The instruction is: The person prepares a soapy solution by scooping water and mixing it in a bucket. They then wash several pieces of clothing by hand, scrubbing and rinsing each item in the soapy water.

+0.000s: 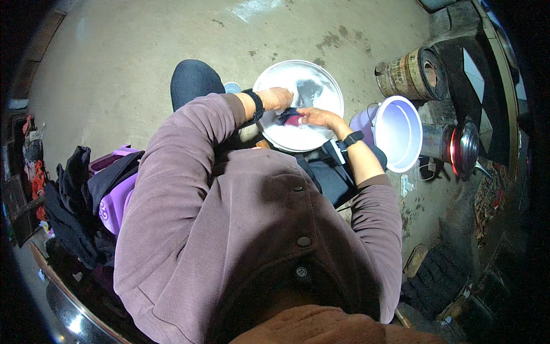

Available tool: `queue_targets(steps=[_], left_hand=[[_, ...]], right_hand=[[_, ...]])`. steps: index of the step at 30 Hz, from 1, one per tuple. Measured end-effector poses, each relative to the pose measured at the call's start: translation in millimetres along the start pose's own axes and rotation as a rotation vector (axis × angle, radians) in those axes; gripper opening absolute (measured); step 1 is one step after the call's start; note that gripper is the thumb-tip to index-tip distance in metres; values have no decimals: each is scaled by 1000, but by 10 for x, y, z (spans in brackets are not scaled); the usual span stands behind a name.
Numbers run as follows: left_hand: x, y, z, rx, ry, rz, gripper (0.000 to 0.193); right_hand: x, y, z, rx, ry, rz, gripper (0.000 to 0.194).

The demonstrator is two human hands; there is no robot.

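Note:
A round white basin sits before me on the floor, with whitish suds and greyish water inside. In it is a wet, bunched cloth, dark navy and magenta. My right hand has its fingers and thumb on the magenta side of this cloth, pinching it. Over the left part of the basin, my left hand is curled with its knuckles up, just above the dark side of the cloth. Its fingertips are hidden, so what they hold does not show. Each wrist wears a black strap.
A lilac bucket leans or stands right of the basin. Behind it are a cylindrical stove-like block and a kettle with a red-glowing rim. A power strip lies on the floor. Dark clothes drape over a purple plastic tub at left.

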State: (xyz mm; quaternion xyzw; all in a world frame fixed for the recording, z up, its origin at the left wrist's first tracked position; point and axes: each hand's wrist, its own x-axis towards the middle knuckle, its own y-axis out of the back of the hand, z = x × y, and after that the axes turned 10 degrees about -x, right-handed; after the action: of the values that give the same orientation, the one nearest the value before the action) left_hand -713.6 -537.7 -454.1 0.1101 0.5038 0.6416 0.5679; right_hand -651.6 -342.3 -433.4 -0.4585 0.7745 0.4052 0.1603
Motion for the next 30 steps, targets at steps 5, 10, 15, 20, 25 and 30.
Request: queue_targets(steps=[5, 10, 15, 20, 25, 30], left_hand=[[82, -48, -66, -272, -59, -209, 45], [22, 167, -49, -863, 104, -201, 27], [-79, 512, -12, -259, -13, 210, 29], [-217, 446, 144, -191, 75, 376, 29], [-274, 173, 188, 52, 84, 94, 22], [-220, -319, 15, -93, -77, -44, 17]], right_hand=[[-476, 374, -209, -15, -96, 183, 48], [-853, 547, -444, -95, -110, 342, 48], [-894, 354, -673, -215, -81, 311, 35], [-468, -97, -726, -382, -2, 172, 30], [72, -507, -547, -512, 49, -61, 40], [648, -668, 54, -722, 24, -171, 46]])
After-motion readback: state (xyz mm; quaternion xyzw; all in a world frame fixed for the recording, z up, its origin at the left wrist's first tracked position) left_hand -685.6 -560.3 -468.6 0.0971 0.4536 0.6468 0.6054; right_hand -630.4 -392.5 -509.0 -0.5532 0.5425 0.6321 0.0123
